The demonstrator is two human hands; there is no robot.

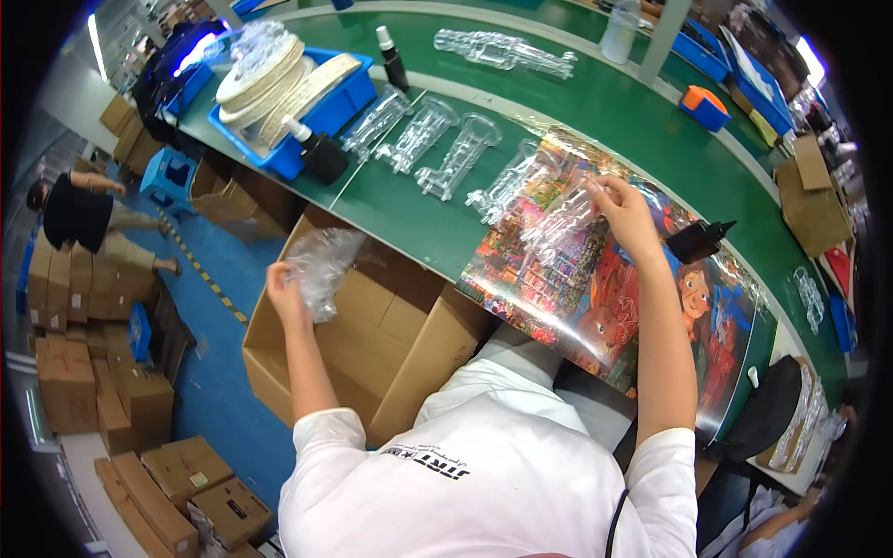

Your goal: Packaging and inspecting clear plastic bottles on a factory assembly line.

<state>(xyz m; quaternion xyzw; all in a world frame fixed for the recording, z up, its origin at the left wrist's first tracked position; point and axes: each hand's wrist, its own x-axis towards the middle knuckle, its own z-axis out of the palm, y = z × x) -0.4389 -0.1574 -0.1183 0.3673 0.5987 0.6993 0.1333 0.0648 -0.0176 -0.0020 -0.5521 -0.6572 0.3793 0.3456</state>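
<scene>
My left hand (285,290) is closed on a crumpled transparent plastic bag (323,270), held over an open cardboard box (367,325). Between the fingers of my right hand (628,214) is a transparent plastic part (561,226), tilted above a glossy colourful poster (581,302). Several similar transparent parts lie in a row to its left on the green table, among them one part (460,156) and another part (419,135). The nearest one (512,183) overlaps the poster's left edge. A black bottle with a pointed nozzle (699,242) lies on the poster, right of my right hand.
A blue bin (335,98) with stacked cream discs stands at the table's left, beside a black bottle with a white spray top (316,153). A black spray bottle (392,60) stands behind. An orange-and-blue tape roll (704,108) sits far right. Stacked cartons (70,381) and a walking person (84,214) are left.
</scene>
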